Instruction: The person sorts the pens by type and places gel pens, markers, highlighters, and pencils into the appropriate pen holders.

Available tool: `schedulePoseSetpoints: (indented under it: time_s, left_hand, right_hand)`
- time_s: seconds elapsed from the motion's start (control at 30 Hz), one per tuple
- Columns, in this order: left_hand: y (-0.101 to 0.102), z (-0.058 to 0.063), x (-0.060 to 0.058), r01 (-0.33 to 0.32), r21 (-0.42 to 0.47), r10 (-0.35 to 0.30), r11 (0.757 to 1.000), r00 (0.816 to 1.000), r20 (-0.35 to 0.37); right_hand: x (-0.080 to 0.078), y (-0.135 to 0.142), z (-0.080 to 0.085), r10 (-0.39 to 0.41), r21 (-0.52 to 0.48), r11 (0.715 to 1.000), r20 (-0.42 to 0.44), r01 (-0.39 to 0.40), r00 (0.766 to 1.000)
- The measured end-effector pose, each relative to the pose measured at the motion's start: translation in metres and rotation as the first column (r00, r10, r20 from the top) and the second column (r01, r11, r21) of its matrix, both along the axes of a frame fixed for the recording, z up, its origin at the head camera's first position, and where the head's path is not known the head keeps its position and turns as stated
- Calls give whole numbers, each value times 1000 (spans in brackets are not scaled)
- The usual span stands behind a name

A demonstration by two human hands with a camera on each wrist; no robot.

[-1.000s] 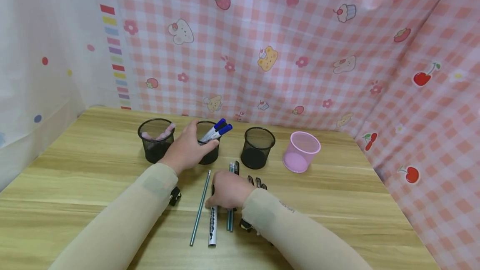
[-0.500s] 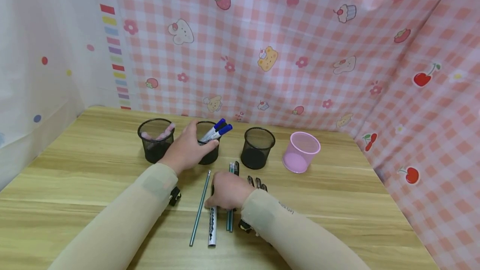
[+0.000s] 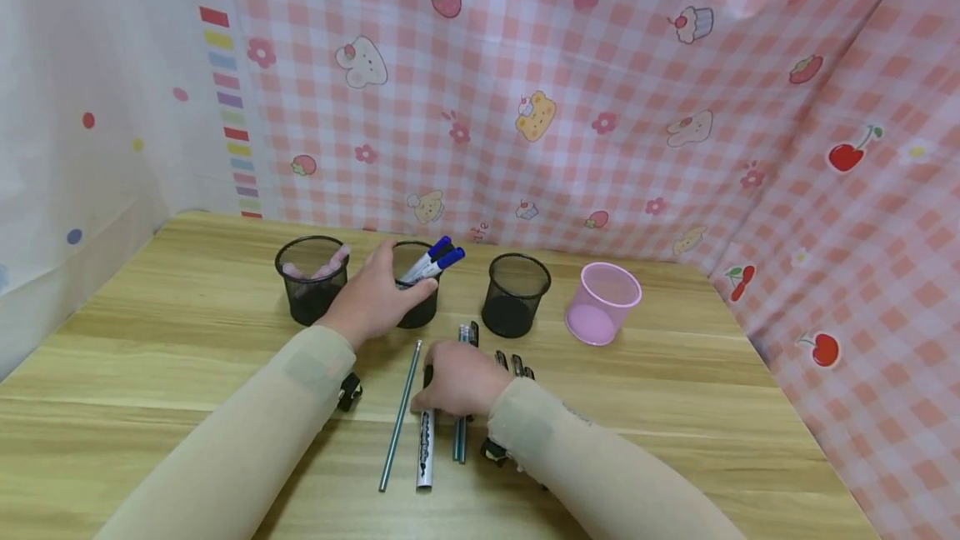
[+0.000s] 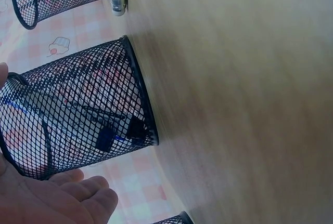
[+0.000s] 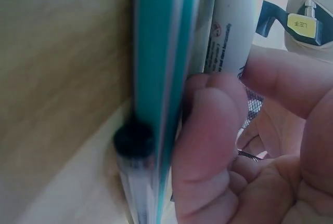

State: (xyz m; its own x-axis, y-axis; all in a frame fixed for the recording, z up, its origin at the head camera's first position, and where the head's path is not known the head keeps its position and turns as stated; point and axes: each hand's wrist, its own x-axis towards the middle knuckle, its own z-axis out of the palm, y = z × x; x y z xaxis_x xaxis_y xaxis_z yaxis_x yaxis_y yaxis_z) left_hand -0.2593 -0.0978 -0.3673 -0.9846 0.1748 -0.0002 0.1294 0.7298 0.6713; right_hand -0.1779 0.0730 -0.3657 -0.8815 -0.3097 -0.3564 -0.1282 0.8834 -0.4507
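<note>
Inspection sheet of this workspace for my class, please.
Surface: pale wood-grain table.
Job's things: white cylindrical marker; black wire-mesh cup holding blue-capped white markers.
Clutter: slim teal pencils; dark pens, partly hidden by the beige right sleeve; two more black mesh cups; round pink cup.
Hands: right hand pinches the white cylindrical marker; left hand touches the black wire-mesh cup.
Cables: nothing seen.
Surroundings: pink-and-white checked cloth behind and right.

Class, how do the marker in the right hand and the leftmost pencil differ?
The marker is thick and white with black print; the pencil is thin and blue-green. The right hand pinches the marker; no hand holds the pencil. Both are long and straight.
</note>
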Motion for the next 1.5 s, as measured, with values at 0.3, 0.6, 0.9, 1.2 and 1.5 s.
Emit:
schedulePoseSetpoints:
  time_s: [0.3,0.6,0.9,1.2,1.5]
  left_hand:
    - [0,0,0,0,-9,0,1000,1000,2]
    - [0,-1,0,11,5,-11,1000,1000,12]
    - [1,-1,1,9,20,-9,1000,1000,14]
    - [1,-1,0,7,17,-7,1000,1000,13]
    - [0,-1,1,13,0,-13,1000,1000,1]
  right_hand:
    - [-8,11,9,-105,-181,979,-51,94,993]
    - [-14,29,20,-255,-464,870,-133,167,958]
    - [-21,36,24,-437,-746,640,-160,182,885]
    - [-29,40,25,-606,-890,428,-153,158,781]
    - [-38,42,26,-723,-942,317,-162,114,671]
